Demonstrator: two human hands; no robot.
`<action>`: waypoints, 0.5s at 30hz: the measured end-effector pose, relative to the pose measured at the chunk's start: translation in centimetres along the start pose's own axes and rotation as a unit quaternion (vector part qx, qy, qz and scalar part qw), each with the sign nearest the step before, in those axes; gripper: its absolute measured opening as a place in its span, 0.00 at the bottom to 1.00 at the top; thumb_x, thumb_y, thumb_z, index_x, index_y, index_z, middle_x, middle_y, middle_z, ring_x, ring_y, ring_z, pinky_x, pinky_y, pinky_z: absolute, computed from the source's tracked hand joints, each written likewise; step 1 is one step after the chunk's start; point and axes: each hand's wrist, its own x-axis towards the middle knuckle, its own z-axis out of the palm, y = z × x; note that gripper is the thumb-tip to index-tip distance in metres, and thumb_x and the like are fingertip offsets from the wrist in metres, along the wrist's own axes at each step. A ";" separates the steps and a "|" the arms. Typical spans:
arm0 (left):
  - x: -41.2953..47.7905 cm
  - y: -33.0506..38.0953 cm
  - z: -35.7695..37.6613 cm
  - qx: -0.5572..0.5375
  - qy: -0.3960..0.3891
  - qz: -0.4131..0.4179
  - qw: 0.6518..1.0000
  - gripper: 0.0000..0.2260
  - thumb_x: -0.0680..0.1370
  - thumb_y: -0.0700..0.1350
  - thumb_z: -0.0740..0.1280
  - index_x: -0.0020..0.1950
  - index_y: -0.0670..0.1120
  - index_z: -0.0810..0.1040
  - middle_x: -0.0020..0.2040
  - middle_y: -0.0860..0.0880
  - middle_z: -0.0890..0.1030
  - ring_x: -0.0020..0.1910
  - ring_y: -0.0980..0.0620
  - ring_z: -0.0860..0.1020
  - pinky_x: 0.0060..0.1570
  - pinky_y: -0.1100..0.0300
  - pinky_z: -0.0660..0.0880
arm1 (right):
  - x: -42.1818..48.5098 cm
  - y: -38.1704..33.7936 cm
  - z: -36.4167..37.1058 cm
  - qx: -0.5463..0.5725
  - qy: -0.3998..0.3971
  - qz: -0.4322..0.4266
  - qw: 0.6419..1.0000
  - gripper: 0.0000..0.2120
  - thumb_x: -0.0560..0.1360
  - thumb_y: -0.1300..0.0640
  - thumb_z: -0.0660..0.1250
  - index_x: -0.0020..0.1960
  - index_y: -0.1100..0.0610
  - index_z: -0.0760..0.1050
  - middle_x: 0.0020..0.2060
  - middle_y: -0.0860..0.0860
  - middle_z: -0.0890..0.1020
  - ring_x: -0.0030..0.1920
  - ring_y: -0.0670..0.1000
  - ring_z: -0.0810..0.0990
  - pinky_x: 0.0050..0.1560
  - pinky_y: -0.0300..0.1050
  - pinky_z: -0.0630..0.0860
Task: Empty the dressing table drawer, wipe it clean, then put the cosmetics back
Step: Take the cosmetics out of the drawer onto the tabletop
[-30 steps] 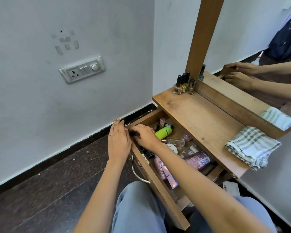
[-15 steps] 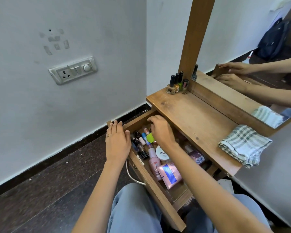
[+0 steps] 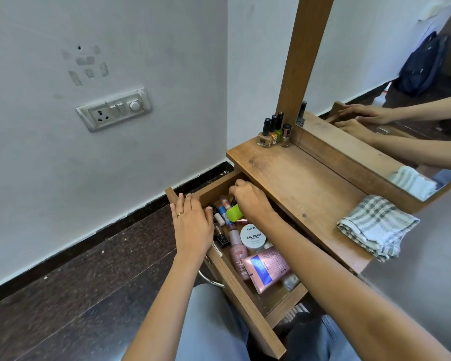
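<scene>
In drawer (image 3: 212, 190) | right hand (image 3: 249, 201) reached farther back, grip unclear | left hand (image 3: 193, 225) stays flat

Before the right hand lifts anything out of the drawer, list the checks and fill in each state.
1. Brown wooden drawer pulled open: ok.
2. Left hand flat on the drawer's front edge, steadying it: ok.
3. Right hand has a grip on an item: cannot tell; its fingers curl down at the far end, hiding what is under them.
4. Bare room on the wooden tabletop for set-down: ok.
5. Checked grey-and-white cloth folded on the tabletop, ready for wiping: ok.
6. Drawer emptied: not ok; lime green tube, white round nail polish jar and pink sachet lie inside.
</scene>
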 end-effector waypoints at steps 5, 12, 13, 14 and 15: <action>0.0 0.1 0.1 0.015 -0.004 -0.002 1.000 0.19 0.79 0.44 0.62 0.68 0.38 0.69 0.69 0.40 0.71 0.74 0.42 0.59 0.74 0.46 0.49 | 0.3 0.2 -0.5 0.013 -0.010 -0.002 1.000 0.12 0.76 0.67 0.59 0.57 0.60 0.76 0.51 0.56 0.74 0.49 0.58 0.79 0.42 0.48 0.73; 0.0 -0.3 0.3 0.023 -0.003 0.003 1.000 0.18 0.79 0.43 0.61 0.68 0.38 0.70 0.69 0.40 0.71 0.75 0.43 0.59 0.74 0.46 0.50 | -3.0 -0.2 1.1 0.112 0.032 0.073 0.990 0.14 0.77 0.65 0.62 0.62 0.59 0.74 0.59 0.56 0.75 0.53 0.57 0.78 0.47 0.46 0.75; 0.0 -0.4 0.3 0.025 -0.002 0.003 1.000 0.18 0.79 0.43 0.61 0.68 0.39 0.70 0.69 0.40 0.71 0.74 0.43 0.59 0.74 0.46 0.50 | -3.7 -0.4 1.5 0.122 0.025 0.103 0.987 0.12 0.77 0.65 0.61 0.60 0.60 0.74 0.58 0.56 0.75 0.53 0.58 0.78 0.46 0.46 0.74; 0.0 -0.4 0.3 0.027 -0.002 0.003 1.000 0.18 0.79 0.43 0.62 0.68 0.38 0.70 0.69 0.40 0.71 0.74 0.42 0.59 0.74 0.46 0.50 | -4.3 -0.4 1.9 0.130 0.017 0.139 0.982 0.12 0.76 0.66 0.61 0.59 0.61 0.74 0.58 0.57 0.74 0.53 0.58 0.79 0.45 0.46 0.74; 0.1 -0.4 0.3 0.029 -0.003 0.004 1.000 0.19 0.79 0.42 0.62 0.68 0.38 0.69 0.69 0.40 0.71 0.74 0.42 0.60 0.73 0.46 0.50 | -4.8 -0.4 2.3 0.135 0.005 0.175 0.975 0.13 0.76 0.66 0.62 0.60 0.62 0.73 0.59 0.58 0.74 0.54 0.58 0.79 0.47 0.46 0.75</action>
